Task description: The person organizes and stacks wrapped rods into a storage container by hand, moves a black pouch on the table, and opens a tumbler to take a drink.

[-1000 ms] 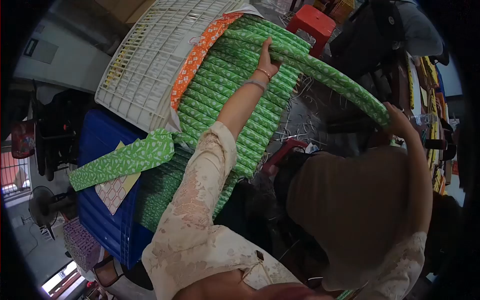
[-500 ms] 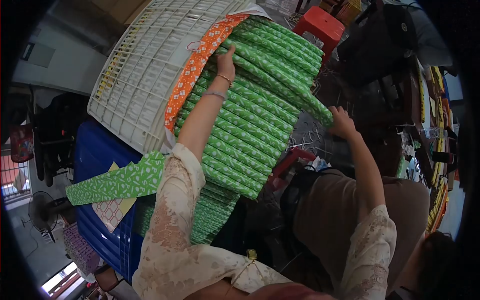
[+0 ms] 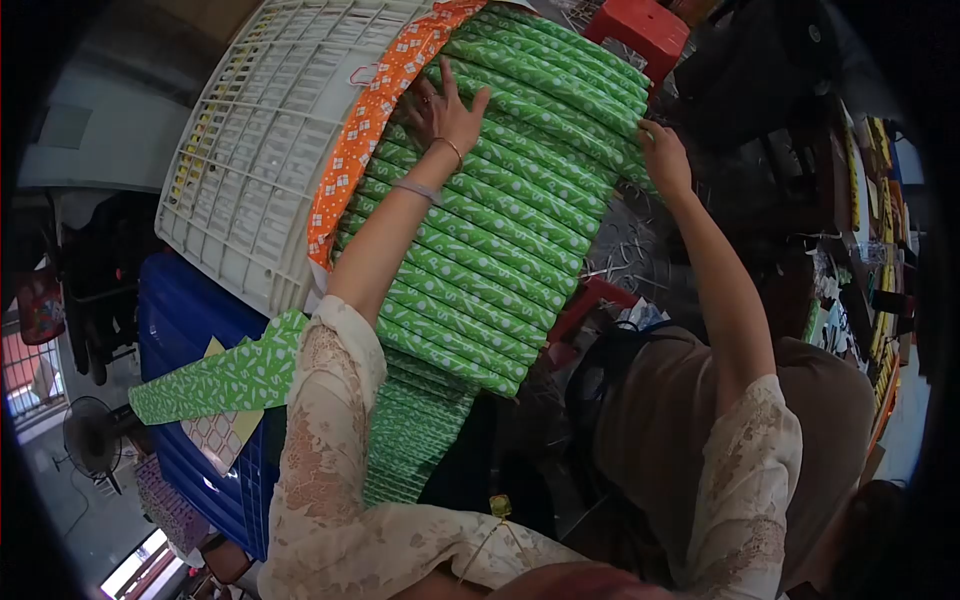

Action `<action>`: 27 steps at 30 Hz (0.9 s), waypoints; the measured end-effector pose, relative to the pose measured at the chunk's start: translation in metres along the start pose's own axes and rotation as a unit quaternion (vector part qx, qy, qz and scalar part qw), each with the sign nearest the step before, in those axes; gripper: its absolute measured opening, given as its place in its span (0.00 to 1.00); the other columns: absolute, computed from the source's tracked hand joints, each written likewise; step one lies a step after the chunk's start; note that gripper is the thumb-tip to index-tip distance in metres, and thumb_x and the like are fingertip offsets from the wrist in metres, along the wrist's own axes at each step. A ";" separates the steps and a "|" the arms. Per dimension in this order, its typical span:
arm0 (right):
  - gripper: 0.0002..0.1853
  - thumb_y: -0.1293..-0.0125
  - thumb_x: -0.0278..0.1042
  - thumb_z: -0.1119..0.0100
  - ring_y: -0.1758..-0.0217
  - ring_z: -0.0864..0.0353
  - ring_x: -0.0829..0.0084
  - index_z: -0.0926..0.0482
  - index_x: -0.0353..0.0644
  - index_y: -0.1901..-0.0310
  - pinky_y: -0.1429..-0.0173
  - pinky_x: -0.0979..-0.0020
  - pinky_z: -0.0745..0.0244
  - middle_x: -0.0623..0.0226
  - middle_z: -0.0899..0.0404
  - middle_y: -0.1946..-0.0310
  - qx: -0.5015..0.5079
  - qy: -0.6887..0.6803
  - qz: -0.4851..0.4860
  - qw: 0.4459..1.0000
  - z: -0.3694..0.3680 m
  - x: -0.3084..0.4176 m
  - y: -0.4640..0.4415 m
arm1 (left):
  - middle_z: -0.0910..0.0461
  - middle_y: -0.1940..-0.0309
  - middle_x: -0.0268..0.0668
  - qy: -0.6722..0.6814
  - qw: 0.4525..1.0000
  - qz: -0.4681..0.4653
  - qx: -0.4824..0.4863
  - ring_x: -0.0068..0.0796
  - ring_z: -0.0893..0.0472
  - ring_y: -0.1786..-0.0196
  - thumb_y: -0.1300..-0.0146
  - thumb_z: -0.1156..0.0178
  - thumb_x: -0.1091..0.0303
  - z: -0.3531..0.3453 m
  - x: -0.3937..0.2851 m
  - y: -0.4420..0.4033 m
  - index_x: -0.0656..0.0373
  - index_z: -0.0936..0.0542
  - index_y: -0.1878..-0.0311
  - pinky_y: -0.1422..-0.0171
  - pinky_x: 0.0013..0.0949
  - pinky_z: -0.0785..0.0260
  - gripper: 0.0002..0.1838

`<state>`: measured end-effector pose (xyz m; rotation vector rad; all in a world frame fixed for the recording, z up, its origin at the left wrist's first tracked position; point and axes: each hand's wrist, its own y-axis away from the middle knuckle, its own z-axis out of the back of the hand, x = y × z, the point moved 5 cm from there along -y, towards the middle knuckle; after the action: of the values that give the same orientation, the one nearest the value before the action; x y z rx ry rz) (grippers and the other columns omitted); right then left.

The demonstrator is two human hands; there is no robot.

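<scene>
Green tube-like rolls (image 3: 480, 255) printed with white shapes lie side by side in a row. An orange strip (image 3: 352, 150) with a white print runs along their left ends. My left hand (image 3: 447, 115) rests over the rolls near that strip, fingers spread, its fingertips against the upper rolls. At the right ends, my right hand (image 3: 664, 158) has its fingers closed on the end of one green roll; part of that end is hidden by the hand. Beneath the row, a stack of smaller green-patterned pieces (image 3: 415, 430) shows.
A white plastic crate (image 3: 255, 150) stands left of the rolls, above a blue bin (image 3: 200, 310). On the bin lies a flat green printed sheet (image 3: 215, 385). A red stool (image 3: 638, 35) is at the back, and a person in a brown top (image 3: 660, 420) is close on the right.
My left hand has opened from its grip and spread its fingers. My right hand has moved up, bringing the roll's jutting end closer to the row.
</scene>
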<state>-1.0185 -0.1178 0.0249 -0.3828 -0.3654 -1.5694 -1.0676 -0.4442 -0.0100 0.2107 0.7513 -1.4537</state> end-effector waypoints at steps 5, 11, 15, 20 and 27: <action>0.23 0.32 0.49 0.59 0.38 0.33 0.58 0.33 0.52 0.39 0.35 0.41 0.48 0.57 0.31 0.43 -0.029 0.184 -0.075 0.980 -0.001 -0.015 0.000 | 0.64 0.29 0.54 -0.111 0.990 0.025 0.083 0.55 0.60 0.27 0.42 0.61 0.29 -0.009 -0.001 -0.012 0.44 0.63 0.27 0.30 0.61 0.71 0.47; 0.32 0.32 0.56 0.64 0.34 0.39 0.53 0.39 0.39 0.36 0.31 0.56 0.47 0.47 0.39 0.37 -0.230 -0.048 -0.304 0.923 0.017 -0.091 0.044 | 0.68 0.27 0.46 -0.064 0.989 0.061 0.117 0.54 0.64 0.27 0.43 0.61 0.28 -0.006 0.013 -0.022 0.43 0.60 0.27 0.29 0.59 0.70 0.47; 0.43 0.34 0.67 0.68 0.35 0.37 0.57 0.48 0.31 0.34 0.32 0.64 0.44 0.51 0.41 0.35 -0.180 -0.646 -0.387 0.633 -0.044 -0.101 0.042 | 0.70 0.28 0.51 0.013 0.991 0.069 0.115 0.55 0.67 0.27 0.42 0.64 0.28 -0.006 0.017 -0.022 0.57 0.66 0.28 0.29 0.59 0.72 0.51; 0.39 0.34 0.69 0.74 0.39 0.35 0.61 0.41 0.40 0.37 0.35 0.64 0.44 0.59 0.36 0.39 -0.026 -0.717 -0.276 0.640 -0.045 -0.011 0.028 | 0.71 0.29 0.56 0.078 0.986 0.111 0.100 0.54 0.69 0.27 0.41 0.64 0.29 0.000 0.026 -0.025 0.62 0.68 0.29 0.29 0.57 0.73 0.53; 0.40 0.34 0.70 0.80 0.33 0.43 0.63 0.43 0.44 0.35 0.30 0.64 0.53 0.59 0.42 0.34 -0.067 -0.759 -0.234 0.604 -0.063 -0.005 0.013 | 0.70 0.30 0.59 -0.009 0.987 0.062 0.151 0.54 0.67 0.27 0.52 0.45 0.28 0.000 0.029 -0.023 0.67 0.70 0.31 0.28 0.55 0.69 0.66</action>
<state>-1.0068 -0.1424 -0.0332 -1.8804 -1.7746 -1.3556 -1.0911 -0.4709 -0.0195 0.4688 0.4911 -1.4448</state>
